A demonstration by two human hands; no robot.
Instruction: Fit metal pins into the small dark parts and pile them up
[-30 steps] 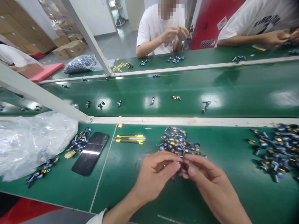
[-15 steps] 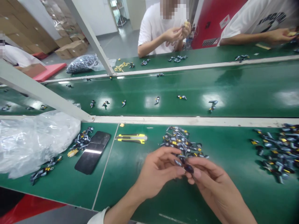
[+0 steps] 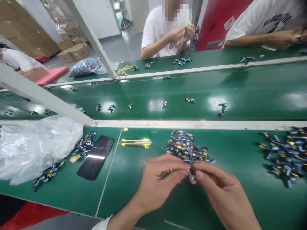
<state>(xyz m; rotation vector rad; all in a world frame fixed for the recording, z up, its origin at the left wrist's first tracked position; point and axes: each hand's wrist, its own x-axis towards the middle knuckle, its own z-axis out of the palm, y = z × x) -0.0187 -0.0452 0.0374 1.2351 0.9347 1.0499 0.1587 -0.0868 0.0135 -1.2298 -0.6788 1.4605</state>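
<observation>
Over the green table, my left hand (image 3: 160, 180) and my right hand (image 3: 219, 188) meet, fingertips closed in a pinch on one small dark-and-silver metal part (image 3: 192, 176). Fingers cover most of it, so its exact shape cannot be made out. A second small part with a bit of yellow (image 3: 169, 172) shows within the curl of my left hand. Just beyond my fingers lies a pile of similar small metal parts (image 3: 183, 143), silver and black with yellow bits.
Another pile of parts (image 3: 285, 156) lies at the right. Left of my hands are a yellow-and-black utility knife (image 3: 135, 142), a phone (image 3: 96, 158) and a clear plastic bag (image 3: 35, 147). Beyond a white rail (image 3: 168, 124), a green conveyor belt (image 3: 144, 92) carries scattered parts. Co-workers sit opposite.
My left fingers have drawn closer together, and the part between my hands has turned and is more covered. Parts on the belt have shifted slightly right.
</observation>
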